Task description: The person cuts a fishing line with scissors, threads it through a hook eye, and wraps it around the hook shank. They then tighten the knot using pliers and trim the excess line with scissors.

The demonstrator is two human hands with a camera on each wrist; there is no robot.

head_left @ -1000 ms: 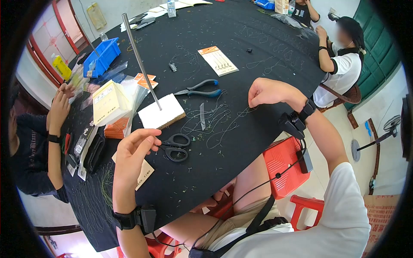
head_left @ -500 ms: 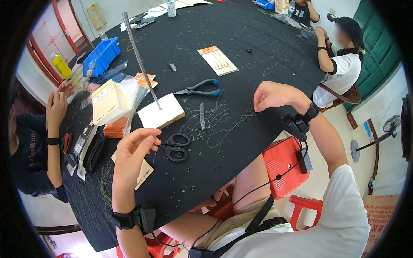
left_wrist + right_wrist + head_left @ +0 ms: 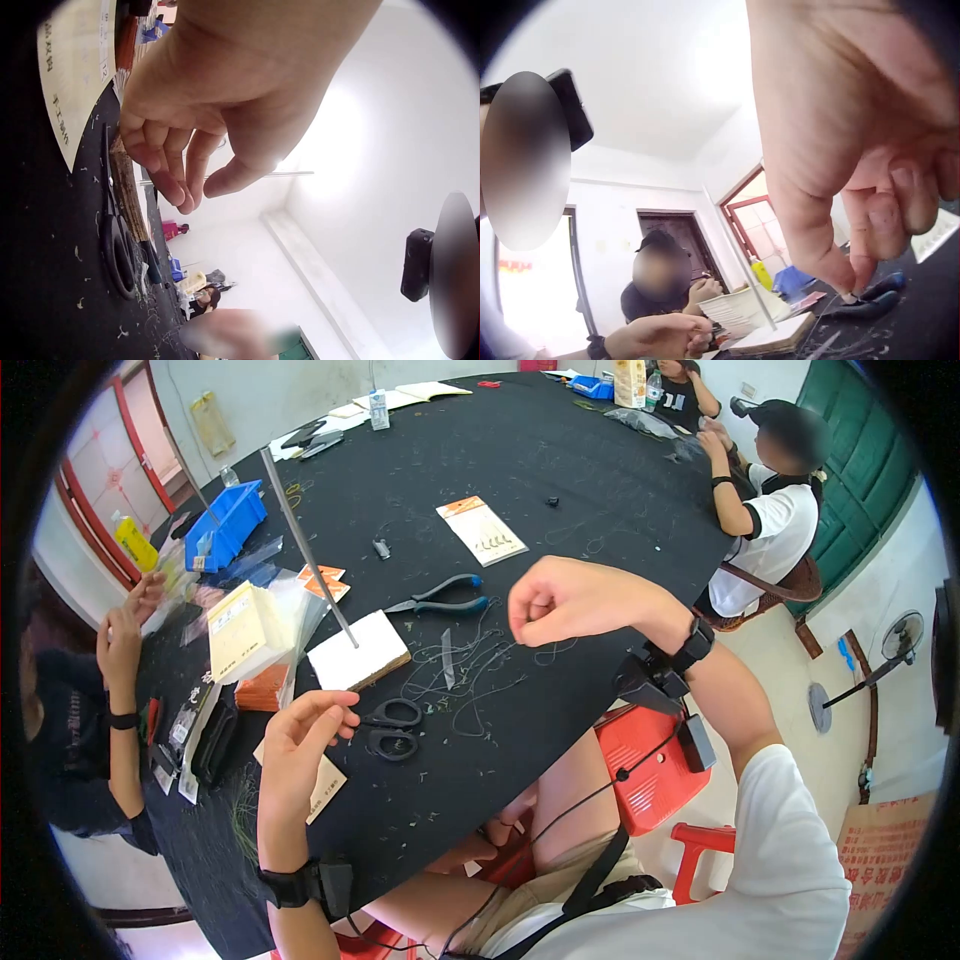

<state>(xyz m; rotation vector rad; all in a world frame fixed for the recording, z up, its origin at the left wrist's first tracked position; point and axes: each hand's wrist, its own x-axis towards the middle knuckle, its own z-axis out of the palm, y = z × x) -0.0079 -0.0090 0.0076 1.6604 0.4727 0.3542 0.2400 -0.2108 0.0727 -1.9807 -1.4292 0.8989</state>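
My right hand (image 3: 575,600) hovers over the black table, thumb and forefinger pinching the end of a thin dark line. In the right wrist view the pinched fingertips (image 3: 847,289) overlap the blue-handled pliers (image 3: 874,309). Loose loops of the line (image 3: 475,685) lie below, around a small grey strip (image 3: 447,658). My left hand (image 3: 300,745) is held relaxed beside the black scissors (image 3: 393,744), thumb apart from the fingers and nothing between them. Behind the scissors stands a white-topped block (image 3: 370,660) with an upright metal rod (image 3: 300,535).
A hook card (image 3: 482,530) lies farther back. To the left are a stack of cream cards (image 3: 245,635), a blue bin (image 3: 228,525) and black pouches (image 3: 212,740). One person (image 3: 75,720) sits at left, another (image 3: 770,510) at far right. A red stool (image 3: 655,770) stands beside me.
My right hand first edged right with the line, then came left toward the pliers. The head view has shifted slightly. My left hand keeps its pose by the scissors.
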